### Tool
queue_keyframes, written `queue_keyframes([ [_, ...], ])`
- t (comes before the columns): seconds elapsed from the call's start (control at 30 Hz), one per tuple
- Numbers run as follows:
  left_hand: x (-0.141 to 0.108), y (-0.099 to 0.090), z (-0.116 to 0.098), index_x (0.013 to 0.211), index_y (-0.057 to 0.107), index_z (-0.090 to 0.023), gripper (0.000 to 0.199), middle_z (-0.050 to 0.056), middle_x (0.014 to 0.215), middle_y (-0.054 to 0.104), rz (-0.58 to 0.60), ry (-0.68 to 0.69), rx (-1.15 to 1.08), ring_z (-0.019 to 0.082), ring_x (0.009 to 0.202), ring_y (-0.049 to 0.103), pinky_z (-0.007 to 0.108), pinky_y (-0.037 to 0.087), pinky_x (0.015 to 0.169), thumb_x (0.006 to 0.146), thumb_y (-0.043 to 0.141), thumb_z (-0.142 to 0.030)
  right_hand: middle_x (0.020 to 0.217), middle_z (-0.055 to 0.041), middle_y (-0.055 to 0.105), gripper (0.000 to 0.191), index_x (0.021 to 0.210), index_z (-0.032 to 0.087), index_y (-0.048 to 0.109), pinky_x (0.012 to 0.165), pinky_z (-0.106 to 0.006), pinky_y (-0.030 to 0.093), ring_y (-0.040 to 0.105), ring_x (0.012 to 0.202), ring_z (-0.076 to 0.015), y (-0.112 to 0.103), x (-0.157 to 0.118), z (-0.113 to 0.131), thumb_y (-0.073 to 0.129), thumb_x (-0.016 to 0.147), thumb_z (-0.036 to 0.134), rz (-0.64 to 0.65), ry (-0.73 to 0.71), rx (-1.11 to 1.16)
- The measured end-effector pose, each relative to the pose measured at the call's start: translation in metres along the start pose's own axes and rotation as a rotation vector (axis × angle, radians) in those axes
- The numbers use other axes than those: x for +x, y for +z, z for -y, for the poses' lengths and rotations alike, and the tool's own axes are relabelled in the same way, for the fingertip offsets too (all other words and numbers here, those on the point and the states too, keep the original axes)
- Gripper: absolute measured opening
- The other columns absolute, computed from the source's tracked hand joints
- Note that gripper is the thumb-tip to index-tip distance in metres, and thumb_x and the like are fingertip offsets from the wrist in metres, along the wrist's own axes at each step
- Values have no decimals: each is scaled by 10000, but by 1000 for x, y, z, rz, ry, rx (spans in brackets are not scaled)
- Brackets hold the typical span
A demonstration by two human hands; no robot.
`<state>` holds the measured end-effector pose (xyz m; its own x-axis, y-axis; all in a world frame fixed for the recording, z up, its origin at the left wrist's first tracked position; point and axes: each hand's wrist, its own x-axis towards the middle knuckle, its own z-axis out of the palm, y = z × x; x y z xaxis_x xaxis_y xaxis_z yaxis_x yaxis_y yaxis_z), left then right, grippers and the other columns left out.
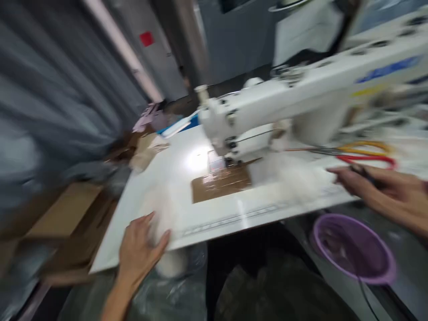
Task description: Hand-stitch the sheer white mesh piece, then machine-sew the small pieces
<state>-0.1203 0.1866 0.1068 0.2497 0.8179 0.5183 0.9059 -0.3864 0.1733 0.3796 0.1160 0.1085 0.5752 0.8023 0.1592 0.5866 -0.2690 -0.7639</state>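
Observation:
My left hand (138,249) is at the front left edge of the white sewing table, thumb and fingers apart. A blurred piece of white fabric (159,207) lies against its fingertips; whether they press on it I cannot make out. On the right, my right hand (384,189) is closed around a small black tool (364,174), its exact kind blurred. Scissors (364,154) with orange and red handles lie just beyond that hand. More soft white fabric (294,178) is spread between the right hand and the needle area of the white sewing machine (261,102).
Below the table's right front edge stands a purple basket (354,249). Brown tape or board (220,183) covers the machine bed. Fabric scraps (147,151) lie at the table's far left edge. Cardboard boxes (67,209) fill the floor at left, beside a grey curtain (67,89).

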Motion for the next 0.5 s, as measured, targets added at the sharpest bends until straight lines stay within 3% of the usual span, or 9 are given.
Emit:
queue_keyframes([
  [0.1,66,28,12,1020,674,-590,354,-6,916,645,126,-12,-95,353,888,606,544,497,837,685,595,-505,731,-85,691,588,912,211,766,516,-311,443,599,618,-177,-16,38,-14,505,837,733,-30,-238,111],
  [0.23,118,60,16,789,684,-644,244,-47,730,599,127,-179,-118,318,713,531,566,448,814,602,553,-557,746,-37,697,375,892,212,763,621,-293,485,622,693,-179,-16,72,-37,549,892,519,-87,-283,89],
  [0.37,126,63,13,973,623,-726,399,-187,882,692,144,-277,-34,322,795,590,581,448,880,616,569,-555,928,-63,714,319,1081,221,736,749,-353,525,647,829,-224,-3,78,-43,596,865,410,-39,-334,9],
  [0.5,121,60,15,1192,479,-750,561,-270,1167,665,85,-93,-4,371,1032,616,597,450,887,694,557,-503,952,-110,655,370,1213,173,670,788,-382,532,624,866,-246,13,87,-38,513,908,310,51,-434,-107],
])
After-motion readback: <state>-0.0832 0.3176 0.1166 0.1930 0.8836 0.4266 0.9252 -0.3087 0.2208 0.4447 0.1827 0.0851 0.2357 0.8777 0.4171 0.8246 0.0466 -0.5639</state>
